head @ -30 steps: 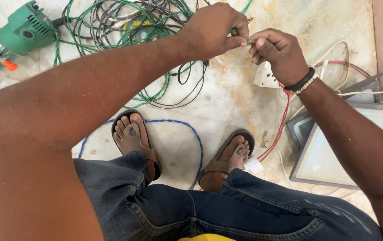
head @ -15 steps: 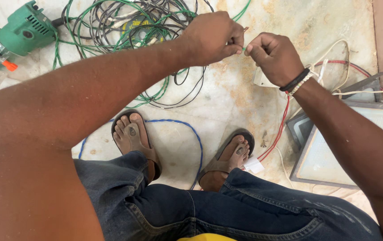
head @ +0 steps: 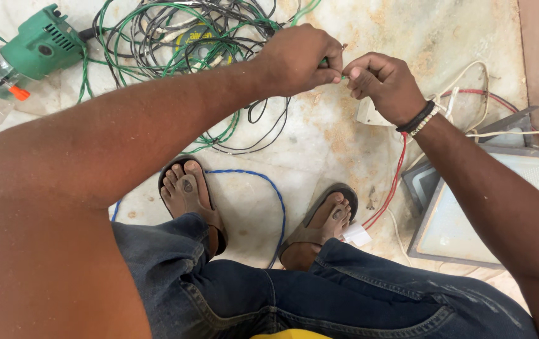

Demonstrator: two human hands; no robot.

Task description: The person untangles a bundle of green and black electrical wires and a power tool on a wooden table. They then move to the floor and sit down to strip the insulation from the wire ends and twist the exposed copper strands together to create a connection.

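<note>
Both hands meet above the stone floor (head: 344, 163), near its far edge. Left hand (head: 301, 59) fingers curled tight, thumb and forefinger pinching a thin green wire end (head: 343, 78); a small metal tip pokes out above the knuckles, cannot tell what it is. Right hand (head: 382, 81) fingers pressed together, pinching the same wire end from the other side; black and white bead bracelets (head: 421, 117) on the wrist. Fingertips of the two hands touching.

Wire end is gripped and being worked between the hands; whether stripped or twisted is too small to tell. Looks mid-step.

Tangled heap of green, black and white wires (head: 188, 50) lies at the far edge, green power drill (head: 37, 47) at the far left corner, grey flat panel light (head: 501, 207) at the right edge, red wire (head: 398, 176) beside it, blue wire (head: 263, 188) between the sandalled feet.
</note>
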